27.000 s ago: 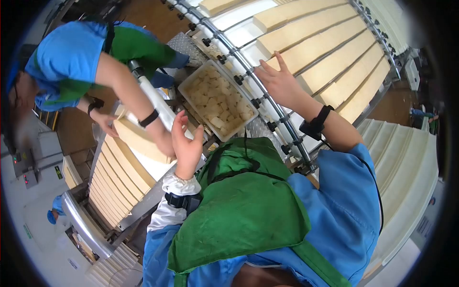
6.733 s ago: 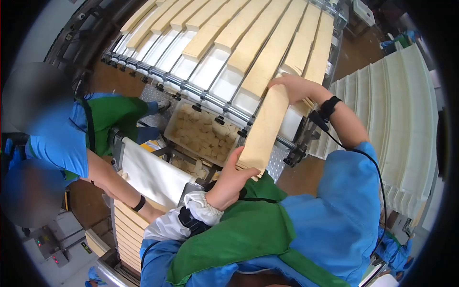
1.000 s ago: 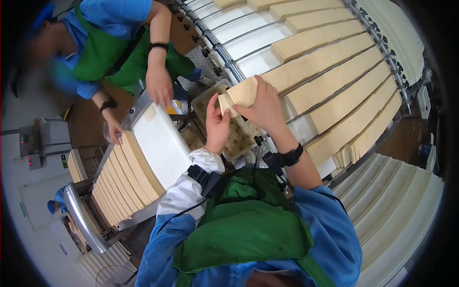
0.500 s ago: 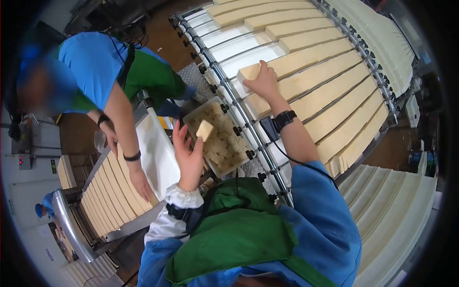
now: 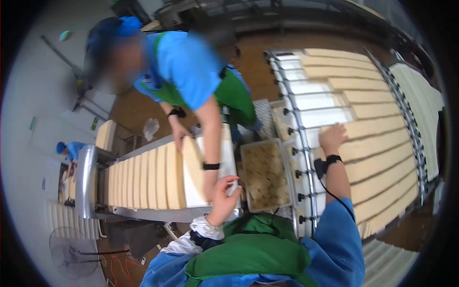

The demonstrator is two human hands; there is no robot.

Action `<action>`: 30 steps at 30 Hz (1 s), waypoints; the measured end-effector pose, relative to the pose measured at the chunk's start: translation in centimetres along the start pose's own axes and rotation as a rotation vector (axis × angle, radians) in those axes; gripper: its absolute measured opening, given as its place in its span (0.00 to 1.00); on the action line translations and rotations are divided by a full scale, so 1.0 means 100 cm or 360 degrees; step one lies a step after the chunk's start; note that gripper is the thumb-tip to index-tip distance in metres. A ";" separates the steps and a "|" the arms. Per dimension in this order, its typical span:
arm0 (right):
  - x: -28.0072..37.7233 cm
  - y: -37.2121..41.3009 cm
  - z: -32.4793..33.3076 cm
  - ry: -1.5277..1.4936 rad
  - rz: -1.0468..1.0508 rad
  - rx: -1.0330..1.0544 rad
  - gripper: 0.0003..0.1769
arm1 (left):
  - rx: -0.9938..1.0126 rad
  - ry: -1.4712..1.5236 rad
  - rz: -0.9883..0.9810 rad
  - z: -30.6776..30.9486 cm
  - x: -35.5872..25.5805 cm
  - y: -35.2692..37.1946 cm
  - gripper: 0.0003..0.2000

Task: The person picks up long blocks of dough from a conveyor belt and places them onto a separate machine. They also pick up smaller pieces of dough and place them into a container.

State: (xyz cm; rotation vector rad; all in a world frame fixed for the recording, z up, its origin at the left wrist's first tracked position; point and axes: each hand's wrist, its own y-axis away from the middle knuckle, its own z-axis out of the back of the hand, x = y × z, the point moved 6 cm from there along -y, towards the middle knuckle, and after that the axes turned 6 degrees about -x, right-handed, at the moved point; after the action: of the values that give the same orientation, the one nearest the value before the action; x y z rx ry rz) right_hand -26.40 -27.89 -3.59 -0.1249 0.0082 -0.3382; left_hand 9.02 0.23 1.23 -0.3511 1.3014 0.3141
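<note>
My right hand [image 5: 333,137] is closed over the near-left end of a long pale-yellow strip [image 5: 375,128] on the rack to my right. Its fingers are curled and partly blurred. Several similar strips lie side by side there, divided by thin metal rods. My left hand [image 5: 225,201] hangs between the conveyor and a white bin [image 5: 243,165], thumb and fingers apart, with nothing visible in it. Pale offcut pieces [image 5: 265,174] fill much of the bin.
Across from me a co-worker [image 5: 186,67] leans over a conveyor [image 5: 143,210] and handles a pale strip [image 5: 192,155]. A metal rail with black knobs [image 5: 306,162] edges the rack. A fan [image 5: 74,251] stands at lower left.
The view has swung left. A small pale block that was by my left fingers over the bin is gone from there. The co-worker's hands now hold a strip tilted off the row.
</note>
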 end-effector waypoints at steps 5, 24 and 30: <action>0.026 0.041 0.047 0.0041 0.0133 -0.0088 0.55 | -0.0046 0.0294 0.0314 0.013 -0.004 0.005 0.14; -0.068 0.299 0.007 -0.0540 0.0017 -0.0275 0.45 | 0.0534 0.0209 0.0092 0.019 0.021 -0.001 0.13; -0.070 0.298 0.008 -0.0369 0.0036 -0.0203 0.35 | 0.0756 0.0362 0.0129 -0.001 0.001 0.011 0.13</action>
State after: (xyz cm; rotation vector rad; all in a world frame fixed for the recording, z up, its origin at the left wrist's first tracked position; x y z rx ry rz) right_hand -23.15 2.44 -6.56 -0.2893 -0.1983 -0.2992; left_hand 8.52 1.21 1.06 0.0721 1.5680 0.0255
